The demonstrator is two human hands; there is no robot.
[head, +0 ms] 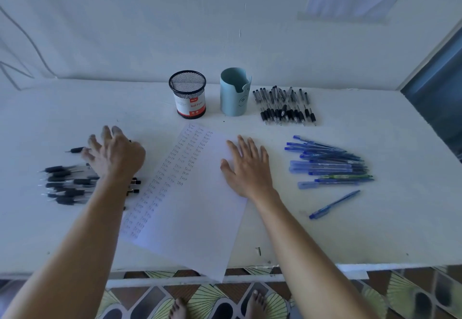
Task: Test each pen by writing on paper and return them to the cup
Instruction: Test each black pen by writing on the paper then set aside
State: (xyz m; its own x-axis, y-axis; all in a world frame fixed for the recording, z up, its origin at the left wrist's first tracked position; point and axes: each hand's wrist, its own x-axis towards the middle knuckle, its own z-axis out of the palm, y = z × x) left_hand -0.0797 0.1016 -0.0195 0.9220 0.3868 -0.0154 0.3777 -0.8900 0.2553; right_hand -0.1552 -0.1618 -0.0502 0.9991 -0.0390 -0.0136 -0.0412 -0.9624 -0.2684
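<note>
Head view looks down on a white counter (375, 231) where a white sheet of paper (195, 206), its left half filled with rows of the handwritten word "Test", lies askew with its near corner over the counter's edge. The right hand (246, 166) lies flat on the paper's right side, fingers straight and slightly apart, holding nothing. The left hand (117, 153) is over the counter left of the paper, fingers spread and loosely bent above a heap of black-gripped pens (65, 183); it is blurred, so whether its fingertips touch the single black pen (77, 149) lying just beyond them is hard to say. At the back stand a black wire-mesh cup with a red and white label (188, 96) and, just beside it, a pale blue plastic cup with a notched rim (233, 93). Right of the blue cup lies a second pile of black pens (285, 106). Nearer, right of the paper, is a pile of blue pens (327, 163), with one lone blue pen (333, 205) apart below it.
</note>
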